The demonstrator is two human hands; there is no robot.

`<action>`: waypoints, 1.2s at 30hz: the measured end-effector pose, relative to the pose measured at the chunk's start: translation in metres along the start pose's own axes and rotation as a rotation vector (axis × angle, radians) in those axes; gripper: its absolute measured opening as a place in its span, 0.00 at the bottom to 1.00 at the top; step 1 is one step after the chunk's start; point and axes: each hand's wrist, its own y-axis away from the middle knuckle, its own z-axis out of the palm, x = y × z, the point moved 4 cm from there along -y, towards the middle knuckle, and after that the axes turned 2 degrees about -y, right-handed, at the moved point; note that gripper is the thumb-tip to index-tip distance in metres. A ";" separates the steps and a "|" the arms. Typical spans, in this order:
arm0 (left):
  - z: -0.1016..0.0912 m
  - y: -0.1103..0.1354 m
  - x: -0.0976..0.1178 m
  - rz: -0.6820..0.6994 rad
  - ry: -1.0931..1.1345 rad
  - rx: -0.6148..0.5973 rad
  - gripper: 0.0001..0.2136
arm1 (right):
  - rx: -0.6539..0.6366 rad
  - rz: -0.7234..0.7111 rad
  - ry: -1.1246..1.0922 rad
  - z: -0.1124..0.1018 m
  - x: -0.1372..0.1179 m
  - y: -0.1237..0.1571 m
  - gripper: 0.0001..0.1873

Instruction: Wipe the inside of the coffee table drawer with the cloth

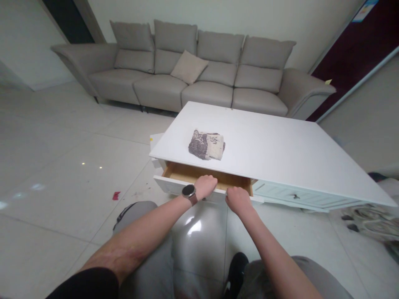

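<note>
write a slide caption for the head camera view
Left hand and right hand grip the open drawer of a white table, with a folded cloth on top and a sofa behind.

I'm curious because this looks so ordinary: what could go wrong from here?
Pinched fingers, perhaps: the left hand and right hand are both at the front of the open drawer, so a sudden shove might trap them against the tabletop.
The folded cloth lies near the tabletop's front edge, above the opening; a bump could knock it in.
</note>
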 end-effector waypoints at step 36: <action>0.020 0.005 0.010 0.191 0.094 -0.226 0.12 | -0.111 -0.099 0.033 0.003 -0.008 0.005 0.15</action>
